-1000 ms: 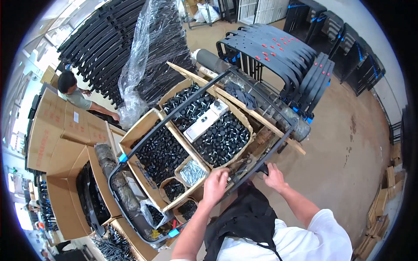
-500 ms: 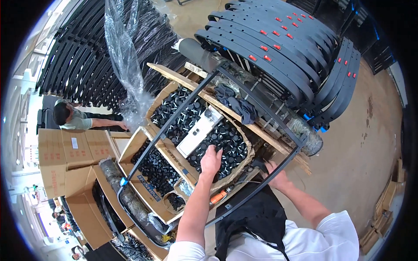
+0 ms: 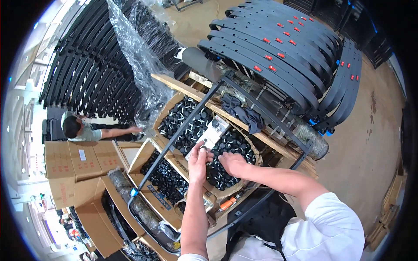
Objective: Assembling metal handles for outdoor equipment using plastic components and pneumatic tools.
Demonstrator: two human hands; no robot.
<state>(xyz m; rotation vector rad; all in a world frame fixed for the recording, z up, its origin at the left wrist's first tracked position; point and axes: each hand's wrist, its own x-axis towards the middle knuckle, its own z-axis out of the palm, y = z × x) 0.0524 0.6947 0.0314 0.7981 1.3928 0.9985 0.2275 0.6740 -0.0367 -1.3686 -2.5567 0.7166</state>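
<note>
Well beyond the left hand (image 3: 199, 163), up and to its left, stands a tall stack of black slatted frames (image 3: 85, 65); beyond the right hand (image 3: 233, 164), a row of curved dark panels (image 3: 270, 56) with red pieces on them. Far left of both hands, a co-worker (image 3: 85, 132) reaches an arm toward clear plastic wrap (image 3: 148, 82), with big cardboard cartons (image 3: 65, 174) just below. A black metal frame (image 3: 189, 123) passes around the hands, one bar left of them, another right. Inside its outline, beneath both hands, sits an open cardboard box (image 3: 163, 116). Past the hands lie a wooden plank (image 3: 187, 93) and, against it, a dark cloth (image 3: 241, 114). A white block (image 3: 214, 134) rests just beyond the left fingertips; an orange-handled tool (image 3: 228, 203) lies nearer the body than either hand. Smallest, black knobs (image 3: 217, 178) with pale studs fill the box below and between the hands. The left fingers are loosely curled, the right fingers dip among the knobs; whether either grips one, I cannot tell.
</note>
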